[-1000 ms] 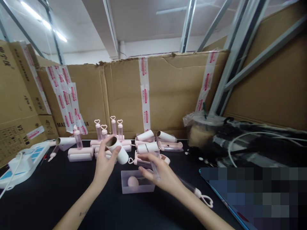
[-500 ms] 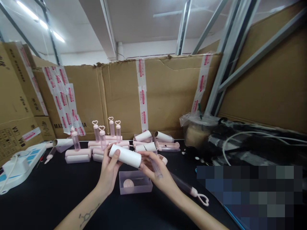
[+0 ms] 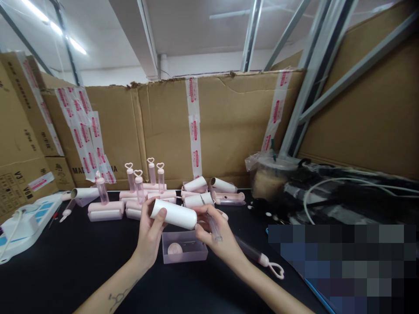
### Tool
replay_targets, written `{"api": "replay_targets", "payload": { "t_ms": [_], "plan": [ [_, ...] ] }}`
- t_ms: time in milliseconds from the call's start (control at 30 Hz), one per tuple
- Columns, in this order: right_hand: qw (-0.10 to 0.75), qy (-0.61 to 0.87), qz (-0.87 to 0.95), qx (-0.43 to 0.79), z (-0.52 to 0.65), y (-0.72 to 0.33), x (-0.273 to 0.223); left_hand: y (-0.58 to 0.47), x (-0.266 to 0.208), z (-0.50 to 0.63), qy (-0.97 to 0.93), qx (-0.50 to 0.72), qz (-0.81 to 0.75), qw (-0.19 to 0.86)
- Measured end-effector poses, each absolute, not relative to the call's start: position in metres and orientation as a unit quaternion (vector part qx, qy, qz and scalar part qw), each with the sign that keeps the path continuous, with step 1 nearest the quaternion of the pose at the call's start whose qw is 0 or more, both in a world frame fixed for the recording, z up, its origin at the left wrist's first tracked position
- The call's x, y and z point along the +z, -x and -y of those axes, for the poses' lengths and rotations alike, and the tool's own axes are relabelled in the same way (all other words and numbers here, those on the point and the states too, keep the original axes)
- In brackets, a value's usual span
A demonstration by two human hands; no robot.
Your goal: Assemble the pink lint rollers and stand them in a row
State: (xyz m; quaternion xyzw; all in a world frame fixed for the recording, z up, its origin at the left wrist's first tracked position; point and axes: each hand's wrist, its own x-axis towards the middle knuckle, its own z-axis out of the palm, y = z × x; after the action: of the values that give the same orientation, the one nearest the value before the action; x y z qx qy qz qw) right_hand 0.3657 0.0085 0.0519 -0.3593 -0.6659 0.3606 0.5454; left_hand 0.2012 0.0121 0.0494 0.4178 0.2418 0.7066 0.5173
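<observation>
A white lint roller refill (image 3: 176,214) is tilted slightly down to the right above the table. My left hand (image 3: 149,233) is closed around its left end, thumb on the near side. In my right hand (image 3: 224,242) is a thin pointed tool with a clear handle (image 3: 214,227), its dark tip pointing up and left. My right fingertips are close to the roll's right end; whether they touch it I cannot tell. Below the roll stands an open translucent lilac box (image 3: 186,258) with a round pink piece (image 3: 175,249) inside.
Several pink lint rollers with upright heart-topped handles (image 3: 106,209) stand at the back left. More white rolls (image 3: 195,185) and pink shells (image 3: 228,197) lie behind my hands. A heart-looped handle (image 3: 263,260) lies right. A power strip (image 3: 36,224) is left, a drink cup (image 3: 270,174) back right.
The roll has shifted slightly to the right with my left hand. My right hand has also moved a little right, its fingers drawing back from the roll's end.
</observation>
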Motion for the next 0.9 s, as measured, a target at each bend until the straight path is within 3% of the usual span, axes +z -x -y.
{"api": "replay_targets", "payload": {
  "t_ms": [133, 300, 467, 600, 733, 900],
  "plan": [
    [0.524, 0.373, 0.69, 0.332, -0.011, -0.372, 0.056, -0.19, 0.059, -0.017, -0.398, 0.726, -0.272, 0.491],
    [0.399, 0.371, 0.798, 0.257, -0.013, -0.385, 0.069, -0.169, 0.073, -0.024, -0.413, 0.726, -0.3, 0.46],
    [0.374, 0.46, 0.797, 0.118, -0.012, -0.418, 0.096, -0.178, 0.056, -0.021, -0.643, 0.557, -0.364, 0.379],
    [0.177, 0.594, 0.785, 0.018, -0.014, -0.449, 0.099, -0.185, 0.047, -0.017, -0.803, 0.383, -0.367, 0.273],
    [0.002, 0.689, 0.723, 0.046, -0.027, -0.453, 0.078, -0.181, 0.053, -0.014, -0.856, 0.303, -0.372, 0.194],
    [-0.015, 0.69, 0.721, 0.065, -0.03, -0.464, 0.076, -0.179, 0.054, -0.011, -0.89, 0.214, -0.356, 0.188]
  ]
}}
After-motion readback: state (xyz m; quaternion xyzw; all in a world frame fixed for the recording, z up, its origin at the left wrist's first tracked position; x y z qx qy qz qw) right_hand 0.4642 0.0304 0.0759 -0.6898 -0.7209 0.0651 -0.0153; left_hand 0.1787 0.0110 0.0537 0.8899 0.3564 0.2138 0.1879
